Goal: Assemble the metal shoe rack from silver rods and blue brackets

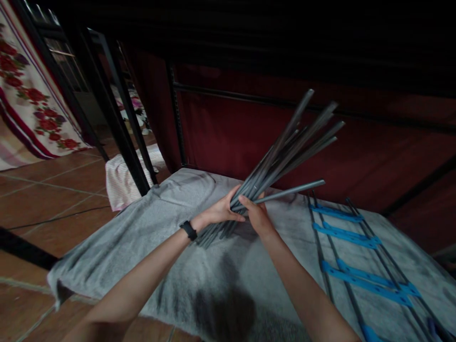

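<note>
A bundle of thin grey metal tubes slants up to the right over the bed, its upper ends fanned out. My left hand, with a black watch on the wrist, is wrapped around the lower middle of the bundle. Beside it, my right hand is closed with its thumb on a single tube, which points away from the others at a flatter angle. Most of the right fingers are hidden behind the tubes. The bundle's lower ends come close to the grey blanket.
To the right on the blanket lies a rack-like frame of dark rods with blue connectors. Black metal posts stand at the left, and a dark structure hangs overhead. A dark red panel closes the back. Tiled floor shows at left.
</note>
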Demonstrator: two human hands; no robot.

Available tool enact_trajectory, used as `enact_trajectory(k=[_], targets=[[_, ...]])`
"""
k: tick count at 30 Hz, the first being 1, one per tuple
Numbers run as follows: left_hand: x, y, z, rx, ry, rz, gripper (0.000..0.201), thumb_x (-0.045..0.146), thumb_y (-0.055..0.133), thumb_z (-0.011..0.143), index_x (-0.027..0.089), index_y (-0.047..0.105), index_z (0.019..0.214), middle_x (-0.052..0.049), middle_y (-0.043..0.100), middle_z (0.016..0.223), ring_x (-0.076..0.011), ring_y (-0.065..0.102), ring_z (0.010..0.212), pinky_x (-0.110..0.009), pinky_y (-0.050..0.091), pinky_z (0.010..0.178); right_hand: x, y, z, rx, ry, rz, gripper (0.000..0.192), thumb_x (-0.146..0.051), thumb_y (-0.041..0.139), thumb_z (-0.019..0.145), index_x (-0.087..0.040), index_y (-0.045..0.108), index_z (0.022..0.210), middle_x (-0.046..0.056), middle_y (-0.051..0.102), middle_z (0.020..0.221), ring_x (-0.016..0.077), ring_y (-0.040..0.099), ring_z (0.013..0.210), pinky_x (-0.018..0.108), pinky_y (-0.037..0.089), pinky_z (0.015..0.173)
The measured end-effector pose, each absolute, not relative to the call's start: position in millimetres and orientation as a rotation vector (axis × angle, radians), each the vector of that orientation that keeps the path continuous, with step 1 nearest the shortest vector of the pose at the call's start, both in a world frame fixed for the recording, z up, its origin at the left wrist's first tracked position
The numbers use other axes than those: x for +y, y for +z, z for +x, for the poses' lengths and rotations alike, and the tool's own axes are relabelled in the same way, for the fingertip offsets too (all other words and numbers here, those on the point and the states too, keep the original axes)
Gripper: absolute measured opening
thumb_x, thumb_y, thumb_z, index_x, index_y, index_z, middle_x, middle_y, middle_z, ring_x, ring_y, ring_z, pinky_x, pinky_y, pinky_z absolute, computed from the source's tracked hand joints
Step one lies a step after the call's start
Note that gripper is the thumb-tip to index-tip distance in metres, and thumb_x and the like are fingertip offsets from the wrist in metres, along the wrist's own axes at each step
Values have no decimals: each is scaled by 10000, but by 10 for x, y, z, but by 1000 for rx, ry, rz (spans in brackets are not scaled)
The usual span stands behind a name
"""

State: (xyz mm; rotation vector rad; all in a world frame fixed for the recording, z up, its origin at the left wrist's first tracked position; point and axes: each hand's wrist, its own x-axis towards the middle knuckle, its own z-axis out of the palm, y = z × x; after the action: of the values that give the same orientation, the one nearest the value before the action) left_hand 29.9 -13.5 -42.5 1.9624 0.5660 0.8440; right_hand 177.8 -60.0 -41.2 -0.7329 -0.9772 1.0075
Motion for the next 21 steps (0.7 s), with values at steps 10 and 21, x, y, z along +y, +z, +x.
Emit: enact_trajectory(k=[10, 21], targets=[[-103, -535, 349, 688, 924, 2138, 931, 271, 812, 685, 184, 326, 1475, -113, 601, 1341, -272, 608, 1206, -385, 492, 1042, -595, -441, 1553, -641, 955, -698, 379, -292, 789, 667, -225, 711, 1032, -22, 756, 971, 186, 685, 972, 341, 534, 923], [-165, -590, -286, 956, 314, 2158, 627, 298, 819, 584, 217, 510, 1123, 6, 687, 979, -219, 662, 894, -292, 507, 751, -501, -996, 1082, -67, 1542, -645, 106, -305, 676, 850, -199, 677, 854, -11, 749, 838, 143, 696, 787, 278, 566, 812]])
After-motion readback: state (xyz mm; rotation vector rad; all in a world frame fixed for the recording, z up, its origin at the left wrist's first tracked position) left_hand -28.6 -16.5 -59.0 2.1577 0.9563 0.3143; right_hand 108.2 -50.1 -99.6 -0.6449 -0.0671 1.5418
